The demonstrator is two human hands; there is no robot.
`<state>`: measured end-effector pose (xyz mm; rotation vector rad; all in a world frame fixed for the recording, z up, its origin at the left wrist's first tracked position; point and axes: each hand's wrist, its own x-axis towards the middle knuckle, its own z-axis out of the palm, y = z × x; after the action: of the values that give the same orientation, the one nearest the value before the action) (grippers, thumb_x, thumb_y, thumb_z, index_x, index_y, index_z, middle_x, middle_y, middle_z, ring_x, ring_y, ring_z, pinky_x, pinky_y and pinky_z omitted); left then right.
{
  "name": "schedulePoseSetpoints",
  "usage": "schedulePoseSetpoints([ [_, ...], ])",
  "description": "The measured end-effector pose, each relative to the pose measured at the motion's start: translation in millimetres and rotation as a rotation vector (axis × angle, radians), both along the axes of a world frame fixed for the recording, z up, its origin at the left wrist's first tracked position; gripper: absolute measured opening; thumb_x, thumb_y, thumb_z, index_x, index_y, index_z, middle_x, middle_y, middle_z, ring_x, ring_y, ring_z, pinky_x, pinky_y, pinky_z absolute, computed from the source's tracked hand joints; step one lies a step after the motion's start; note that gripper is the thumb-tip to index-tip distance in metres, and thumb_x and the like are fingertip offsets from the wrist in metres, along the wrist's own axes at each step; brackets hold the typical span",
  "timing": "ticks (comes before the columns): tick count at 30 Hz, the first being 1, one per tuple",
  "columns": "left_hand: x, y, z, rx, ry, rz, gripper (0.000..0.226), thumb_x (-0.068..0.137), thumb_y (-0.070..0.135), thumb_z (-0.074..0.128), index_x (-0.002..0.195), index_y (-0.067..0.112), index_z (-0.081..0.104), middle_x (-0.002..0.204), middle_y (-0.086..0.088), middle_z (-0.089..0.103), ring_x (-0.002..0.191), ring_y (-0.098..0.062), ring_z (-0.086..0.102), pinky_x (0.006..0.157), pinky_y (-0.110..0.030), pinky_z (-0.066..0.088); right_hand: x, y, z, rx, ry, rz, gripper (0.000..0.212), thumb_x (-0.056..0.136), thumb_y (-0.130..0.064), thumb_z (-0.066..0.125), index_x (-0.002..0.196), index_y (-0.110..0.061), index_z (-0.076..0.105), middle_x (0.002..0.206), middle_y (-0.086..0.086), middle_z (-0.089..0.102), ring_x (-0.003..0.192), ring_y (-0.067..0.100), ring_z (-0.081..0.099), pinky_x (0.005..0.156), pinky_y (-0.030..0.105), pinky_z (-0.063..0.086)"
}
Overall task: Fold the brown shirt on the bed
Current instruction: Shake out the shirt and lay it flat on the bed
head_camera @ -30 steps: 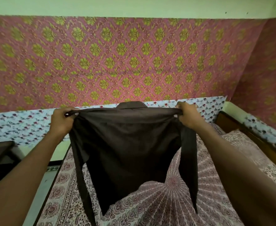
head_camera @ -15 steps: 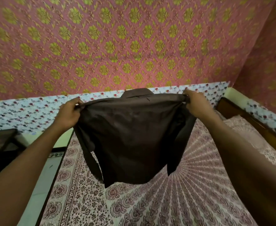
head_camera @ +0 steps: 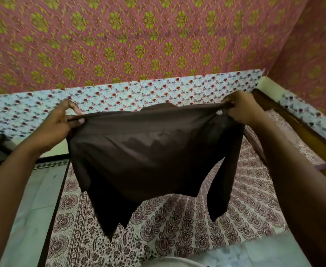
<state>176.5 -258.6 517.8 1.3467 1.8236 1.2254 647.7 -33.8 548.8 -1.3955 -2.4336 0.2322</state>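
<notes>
The brown shirt (head_camera: 142,151) hangs in the air above the bed (head_camera: 177,228), stretched by its shoulders, back side toward me. My left hand (head_camera: 62,122) pinches the left shoulder and my right hand (head_camera: 239,110) grips the right shoulder. The collar peeks up behind the top edge. Both sleeves dangle, the right one lower down at the right. The shirt's hem swings free and does not touch the patterned bedspread.
The bed has a maroon-and-white patterned spread and a dark frame edge (head_camera: 56,199) at left. A pale tiled floor (head_camera: 29,209) lies left of it. A wooden headboard rail (head_camera: 293,128) runs at right. Pink-and-green patterned walls stand behind.
The shirt has been lifted off the bedspread and swung forward; its hem now hangs clear. My view has tilted downward, and both hands keep their grip on the shoulders.
</notes>
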Motion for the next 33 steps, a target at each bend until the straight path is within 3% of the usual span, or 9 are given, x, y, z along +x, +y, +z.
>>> schedulePoseSetpoints([
  [3,-6,14,3,0.037,0.173,-0.035,0.031,0.103,-0.009,0.048,0.087,0.017,0.044,0.087,-0.037,0.043,0.071,-0.032,0.043,0.066,-0.044,0.034,-10,7,6,-0.002,-0.019,-0.037,0.021,0.086,0.001,0.072,0.075,-0.013,0.06,0.076,0.014,0.06,0.081,0.032,0.06,0.072,0.034,0.037],
  [6,-4,30,-13,0.004,0.328,-0.036,0.052,0.083,-0.03,0.037,0.072,0.014,0.062,0.081,-0.02,0.059,0.084,-0.03,0.058,0.076,-0.035,0.043,-21,23,-10,-0.029,-0.072,-0.108,0.021,0.084,0.005,0.066,0.077,-0.014,0.06,0.079,0.015,0.06,0.084,0.036,0.062,0.071,0.033,0.039],
  [11,0,70,-68,-0.113,0.477,0.065,0.054,0.076,-0.027,0.042,0.097,0.005,0.08,0.115,-0.016,0.074,0.116,-0.028,0.064,0.111,-0.037,0.044,-33,52,-76,-0.071,-0.164,-0.194,0.013,0.096,-0.011,0.067,0.108,-0.008,0.065,0.105,0.015,0.058,0.099,0.033,0.059,0.081,0.037,0.045],
  [15,-2,110,-125,-0.198,0.509,0.101,0.036,0.089,-0.015,0.055,0.112,0.003,0.076,0.122,-0.02,0.072,0.116,-0.035,0.066,0.105,-0.033,0.045,-39,89,-139,-0.158,-0.237,-0.262,0.015,0.102,-0.017,0.058,0.112,-0.007,0.058,0.121,0.025,0.055,0.105,0.046,0.061,0.089,0.052,0.055],
  [18,-12,148,-177,-0.341,0.536,0.122,0.042,0.087,0.0,0.063,0.125,0.015,0.072,0.127,-0.019,0.071,0.116,-0.037,0.067,0.106,-0.042,0.05,-54,126,-186,-0.195,-0.279,-0.255,0.012,0.102,-0.013,0.054,0.113,-0.008,0.055,0.132,0.029,0.052,0.106,0.048,0.062,0.077,0.047,0.048],
  [20,-15,170,-207,-0.426,0.547,0.185,0.049,0.085,0.008,0.063,0.13,0.025,0.068,0.128,-0.019,0.069,0.117,-0.04,0.066,0.105,-0.049,0.053,-67,148,-212,-0.186,-0.261,-0.226,0.007,0.098,-0.004,0.052,0.101,-0.01,0.055,0.113,0.022,0.059,0.099,0.043,0.063,0.072,0.046,0.047],
  [23,-9,203,-242,-0.433,0.572,0.287,0.042,0.086,0.004,0.062,0.126,0.016,0.068,0.123,-0.025,0.069,0.113,-0.046,0.065,0.098,-0.053,0.054,-90,188,-249,-0.129,-0.203,-0.183,0.014,0.094,0.003,0.051,0.102,-0.007,0.056,0.1,0.015,0.055,0.088,0.036,0.059,0.07,0.046,0.049],
  [28,-14,251,-296,-0.462,0.708,0.403,0.034,0.083,-0.006,0.062,0.116,-0.003,0.067,0.112,-0.035,0.066,0.104,-0.054,0.063,0.092,-0.059,0.05,-127,244,-314,-0.083,-0.207,-0.136,0.023,0.093,-0.001,0.054,0.116,-0.004,0.053,0.112,0.021,0.055,0.09,0.043,0.061,0.068,0.048,0.047],
  [33,-24,283,-352,-0.547,0.629,0.436,0.032,0.076,-0.01,0.065,0.107,-0.007,0.069,0.103,-0.036,0.068,0.093,-0.054,0.067,0.082,-0.058,0.055,-164,283,-383,-0.21,-0.227,-0.088,0.024,0.095,-0.001,0.05,0.118,-0.007,0.055,0.117,0.022,0.052,0.096,0.048,0.063,0.077,0.052,0.052],
])
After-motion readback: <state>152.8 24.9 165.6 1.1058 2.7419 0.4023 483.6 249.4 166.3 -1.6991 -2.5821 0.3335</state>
